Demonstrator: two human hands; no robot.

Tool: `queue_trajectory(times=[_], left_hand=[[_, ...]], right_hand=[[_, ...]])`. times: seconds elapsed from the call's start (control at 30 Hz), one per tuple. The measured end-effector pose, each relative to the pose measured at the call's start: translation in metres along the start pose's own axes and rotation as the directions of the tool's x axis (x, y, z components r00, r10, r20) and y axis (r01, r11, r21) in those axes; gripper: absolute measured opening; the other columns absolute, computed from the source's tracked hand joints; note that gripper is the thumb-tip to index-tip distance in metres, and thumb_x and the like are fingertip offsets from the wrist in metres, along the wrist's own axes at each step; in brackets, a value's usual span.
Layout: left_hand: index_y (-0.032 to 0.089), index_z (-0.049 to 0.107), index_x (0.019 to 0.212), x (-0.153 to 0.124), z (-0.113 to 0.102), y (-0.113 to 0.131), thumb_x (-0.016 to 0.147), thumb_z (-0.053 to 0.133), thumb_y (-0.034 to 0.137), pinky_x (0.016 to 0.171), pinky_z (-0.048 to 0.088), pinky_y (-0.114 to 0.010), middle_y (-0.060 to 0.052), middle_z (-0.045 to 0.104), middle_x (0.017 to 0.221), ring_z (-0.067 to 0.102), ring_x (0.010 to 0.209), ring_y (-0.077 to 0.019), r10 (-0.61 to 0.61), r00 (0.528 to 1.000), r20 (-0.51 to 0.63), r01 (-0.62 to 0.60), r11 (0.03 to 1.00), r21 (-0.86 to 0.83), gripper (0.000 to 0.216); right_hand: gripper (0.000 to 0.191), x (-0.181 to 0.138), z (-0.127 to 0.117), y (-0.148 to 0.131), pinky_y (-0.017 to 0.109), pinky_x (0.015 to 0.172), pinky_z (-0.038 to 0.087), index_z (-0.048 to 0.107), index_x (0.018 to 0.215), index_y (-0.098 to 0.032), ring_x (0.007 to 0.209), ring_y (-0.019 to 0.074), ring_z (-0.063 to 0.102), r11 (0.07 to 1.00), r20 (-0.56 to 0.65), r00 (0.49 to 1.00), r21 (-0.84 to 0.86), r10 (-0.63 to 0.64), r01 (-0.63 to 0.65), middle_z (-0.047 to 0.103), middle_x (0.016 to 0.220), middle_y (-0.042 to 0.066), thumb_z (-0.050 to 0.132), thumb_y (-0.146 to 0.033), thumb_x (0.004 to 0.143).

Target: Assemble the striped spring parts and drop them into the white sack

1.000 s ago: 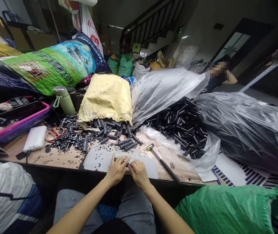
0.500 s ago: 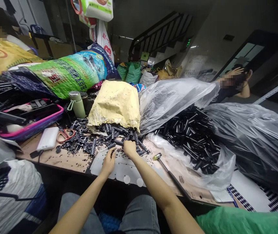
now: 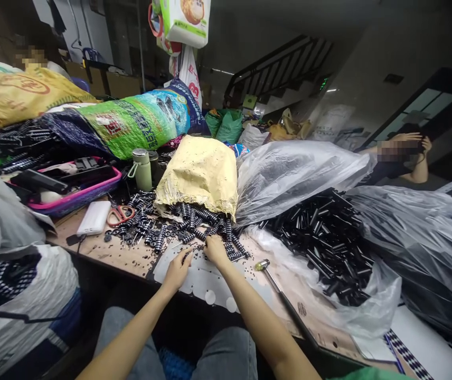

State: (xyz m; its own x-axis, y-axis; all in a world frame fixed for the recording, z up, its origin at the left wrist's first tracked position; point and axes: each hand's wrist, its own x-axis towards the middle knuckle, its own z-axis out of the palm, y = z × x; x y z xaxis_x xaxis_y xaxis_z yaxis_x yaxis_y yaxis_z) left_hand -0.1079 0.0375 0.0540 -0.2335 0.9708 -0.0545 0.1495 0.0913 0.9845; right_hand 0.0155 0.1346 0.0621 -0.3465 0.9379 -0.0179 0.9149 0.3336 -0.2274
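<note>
My left hand hovers low over a grey board with its fingers curled. A small dark piece shows between its thumb and fingers, too small to name. Beside it, my right hand is bent closed at the front of a pile of black-and-white ribbed rollers; its fingertips are hidden, so what it grips does not show. The rollers spill from the mouth of a cream sack. Tiny dark pieces are strewn over the board around both hands.
A hammer lies right of my hands. Farther right, black tubes spill from a clear plastic bag. At left are scissors, a white power bank, a green bottle and a pink-rimmed basket. A person is at the back right.
The camera view has turned a little left, so everything sits farther right in the picture. Both hands stay near the same spot by the pile, with fingers still curled.
</note>
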Motion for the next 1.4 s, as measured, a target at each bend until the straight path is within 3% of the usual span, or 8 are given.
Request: queue_trajectory(times=[0.2, 0.53, 0.83, 1.03, 1.1, 1.17, 1.27, 1.4], left_hand=[[0.017, 0.058, 0.106, -0.006, -0.001, 0.001, 0.077, 0.042, 0.043, 0.066, 0.047, -0.03, -0.002, 0.062, 0.067, 0.059, 0.067, -0.0178, 0.016, 1.0, 0.017, -0.018, 0.998, 0.061, 0.042], [0.017, 0.053, 0.115, -0.011, 0.009, 0.006, 0.081, 0.037, 0.041, 0.094, 0.038, -0.033, -0.008, 0.056, 0.117, 0.05, 0.11, -0.019, 0.082, 0.989, 0.12, -0.108, 0.967, 0.232, 0.044], [0.016, 0.051, 0.117, -0.016, 0.012, 0.007, 0.082, 0.037, 0.04, 0.096, 0.036, -0.032, -0.008, 0.054, 0.119, 0.048, 0.112, -0.0182, 0.108, 0.977, 0.182, -0.155, 0.952, 0.265, 0.045], [0.02, 0.051, 0.115, -0.009, 0.023, 0.007, 0.08, 0.041, 0.04, 0.095, 0.036, -0.035, -0.008, 0.056, 0.116, 0.047, 0.112, -0.0207, 0.129, 0.986, 0.109, -0.14, 0.984, 0.107, 0.041], [0.02, 0.051, 0.114, -0.008, 0.028, 0.009, 0.08, 0.041, 0.041, 0.087, 0.041, -0.034, -0.007, 0.061, 0.104, 0.054, 0.1, -0.0201, 0.097, 0.994, 0.043, -0.098, 0.995, 0.023, 0.041], [0.019, 0.05, 0.112, -0.007, 0.032, 0.009, 0.081, 0.04, 0.043, 0.074, 0.046, -0.032, -0.006, 0.062, 0.087, 0.059, 0.079, -0.0177, 0.041, 0.999, 0.001, -0.041, 0.998, -0.054, 0.041], [0.018, 0.051, 0.109, -0.008, 0.034, 0.01, 0.08, 0.041, 0.046, 0.062, 0.045, -0.028, -0.003, 0.059, 0.074, 0.056, 0.063, -0.0149, 0.008, 0.999, -0.033, -0.012, 0.994, -0.113, 0.042], [0.02, 0.053, 0.104, -0.007, 0.026, 0.012, 0.074, 0.049, 0.047, 0.062, 0.044, -0.027, -0.002, 0.058, 0.069, 0.056, 0.067, -0.0169, 0.011, 1.0, -0.021, -0.013, 0.995, -0.102, 0.041]], right_hand=[[0.019, -0.017, -0.007, -0.003, 0.03, 0.077, 0.04, 0.057, 0.083, -0.015, 0.086, 0.0196, 0.055, 0.964, -0.05, 0.999, 0.265, -0.018, 0.03, 0.062, 0.088, 0.009, 0.046, -0.007, 0.07], [0.011, -0.051, -0.016, -0.006, 0.024, 0.062, 0.049, 0.061, 0.076, -0.015, 0.066, 0.0136, 0.061, 0.709, -0.093, 0.995, 0.703, 0.021, 0.051, 0.066, 0.071, 0.003, 0.057, -0.021, 0.067], [0.014, -0.066, -0.02, -0.002, 0.028, 0.069, 0.049, 0.062, 0.079, -0.018, 0.072, 0.0148, 0.06, 0.653, -0.158, 0.987, 0.75, 0.023, 0.105, 0.065, 0.077, 0.002, 0.054, -0.018, 0.067], [0.025, -0.075, -0.02, 0.004, 0.031, 0.081, 0.046, 0.061, 0.093, -0.022, 0.091, 0.0167, 0.057, 0.743, -0.289, 0.94, 0.585, -0.183, 0.325, 0.063, 0.097, 0.004, 0.046, -0.016, 0.073], [0.026, -0.067, -0.025, 0.014, 0.031, 0.085, 0.044, 0.06, 0.097, -0.023, 0.095, 0.0172, 0.056, 0.789, -0.252, 0.962, 0.567, -0.108, 0.237, 0.062, 0.102, 0.003, 0.048, -0.019, 0.073], [0.026, -0.051, -0.033, 0.033, 0.032, 0.084, 0.043, 0.057, 0.099, -0.021, 0.093, 0.018, 0.057, 0.83, -0.245, 0.964, 0.555, 0.107, 0.048, 0.062, 0.101, 0.005, 0.047, -0.024, 0.075], [0.03, -0.018, -0.042, 0.071, 0.035, 0.077, 0.044, 0.049, 0.103, -0.013, 0.085, 0.0206, 0.058, 0.808, -0.28, 0.876, 0.56, 0.391, -0.182, 0.061, 0.095, 0.012, 0.04, -0.023, 0.077], [0.034, 0.012, -0.046, 0.106, 0.032, 0.065, 0.045, 0.047, 0.1, -0.009, 0.07, 0.0211, 0.059, 0.781, -0.305, 0.837, 0.588, 0.454, -0.21, 0.063, 0.079, 0.011, 0.047, -0.022, 0.069]])
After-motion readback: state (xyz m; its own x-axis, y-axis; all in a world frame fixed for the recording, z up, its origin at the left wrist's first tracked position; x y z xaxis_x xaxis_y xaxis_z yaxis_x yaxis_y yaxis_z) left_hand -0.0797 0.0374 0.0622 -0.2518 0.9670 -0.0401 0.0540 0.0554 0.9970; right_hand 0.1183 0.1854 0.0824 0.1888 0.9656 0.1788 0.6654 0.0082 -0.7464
